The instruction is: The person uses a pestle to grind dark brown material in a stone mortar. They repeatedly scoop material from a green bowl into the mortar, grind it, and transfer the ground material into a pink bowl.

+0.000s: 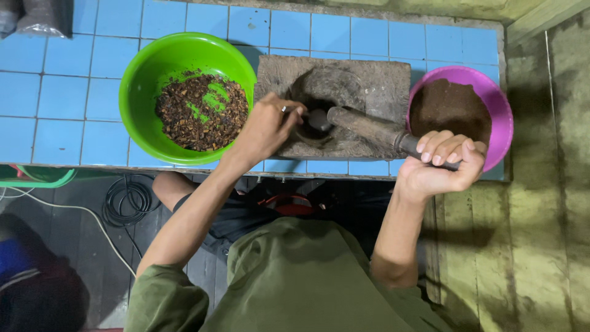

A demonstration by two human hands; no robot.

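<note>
Centrally, green bowl [141, 92] of coarse bits [201, 113]

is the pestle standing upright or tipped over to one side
Tipped. The pestle leans towards the right hand gripping its upper end, its lower end in the stone mortar hollow.

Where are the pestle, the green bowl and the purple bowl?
pestle [369, 127]: head view, middle of its shaft.
green bowl [140, 74]: head view, bare inner wall at left.
purple bowl [501, 117]: head view, right rim.
</note>
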